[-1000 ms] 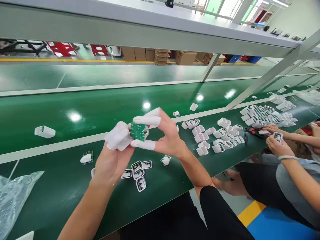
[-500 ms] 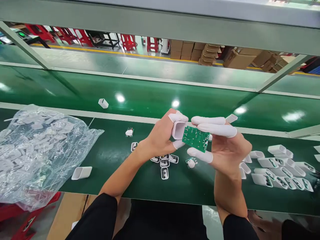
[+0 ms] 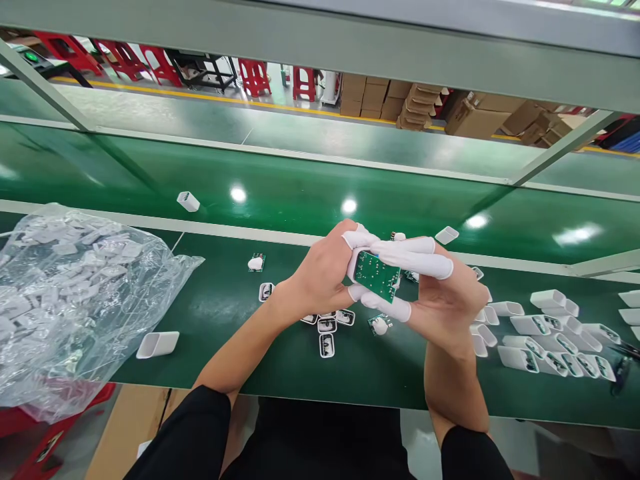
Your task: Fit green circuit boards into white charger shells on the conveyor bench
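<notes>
My left hand (image 3: pixel 330 261), in white finger cots, is closed around a white plastic housing (image 3: pixel 352 264) with its mouth turned right. Between the covered fingertips of my right hand (image 3: pixel 425 280) is a green circuit board (image 3: pixel 377 275), solder side facing me. The board's left end sits at the housing's mouth and seems to be partly inside; fingers hide part of the edge. Just below my hands another circuit board (image 3: pixel 380 325) with a white blob lies on the table. Several small housings with boards inside, such as this filled housing (image 3: pixel 327 345), stand near my left wrist.
A clear plastic bag (image 3: pixel 90 293) of white parts covers the table's left side. Near it lies an empty white housing (image 3: pixel 157 345). Many filled housings (image 3: pixel 560 343) are grouped at right, beside dark pliers-like tools (image 3: pixel 621 373). A green belt (image 3: pixel 290 200) runs behind.
My right hand has moved left, bringing the board from beside the housing to its mouth. The white housing on the belt has shifted left, as has the one at the right.
</notes>
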Demonstrator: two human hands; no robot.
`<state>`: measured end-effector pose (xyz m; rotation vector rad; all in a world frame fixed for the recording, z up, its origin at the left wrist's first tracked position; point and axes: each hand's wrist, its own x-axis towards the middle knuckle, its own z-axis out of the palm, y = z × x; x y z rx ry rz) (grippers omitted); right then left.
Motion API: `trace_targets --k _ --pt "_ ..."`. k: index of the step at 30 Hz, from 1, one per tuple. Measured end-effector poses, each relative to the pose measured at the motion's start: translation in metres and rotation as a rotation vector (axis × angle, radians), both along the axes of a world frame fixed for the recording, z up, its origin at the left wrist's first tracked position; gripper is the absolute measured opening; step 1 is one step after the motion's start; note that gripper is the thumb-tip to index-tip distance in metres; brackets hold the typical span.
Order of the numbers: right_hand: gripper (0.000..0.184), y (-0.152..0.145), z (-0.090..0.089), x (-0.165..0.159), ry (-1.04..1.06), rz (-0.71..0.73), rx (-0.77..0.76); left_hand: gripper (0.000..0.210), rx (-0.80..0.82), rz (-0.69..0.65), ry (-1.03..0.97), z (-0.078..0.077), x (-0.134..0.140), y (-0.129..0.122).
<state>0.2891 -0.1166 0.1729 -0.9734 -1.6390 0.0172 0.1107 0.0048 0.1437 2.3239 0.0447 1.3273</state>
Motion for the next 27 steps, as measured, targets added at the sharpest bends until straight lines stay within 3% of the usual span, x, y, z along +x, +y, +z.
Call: trace_targets --k 12,19,21,23,27 --pt "0.068 0.002 0.003 0.001 -0.048 0.014 0.026 0.04 0.033 0.028 0.01 -0.003 0.0 0.001" --pt "0.062 0.001 0.008 -0.002 -0.112 -0.026 -0.035 0.039 0.049 0.082 0.098 -0.007 -0.002 0.001" --pt "0.061 0.001 0.01 -0.002 -0.178 -0.088 -0.065 0.038 0.005 0.088 0.149 -0.009 -0.001 0.0" --pt "0.071 0.001 0.012 0.0 -0.232 -0.138 -0.087 0.045 -0.096 0.065 0.16 -0.011 0.0 -0.002" --pt "0.089 -0.003 0.014 0.006 -0.326 -0.083 -0.114 0.067 -0.351 -0.076 0.112 -0.012 0.0 -0.004"
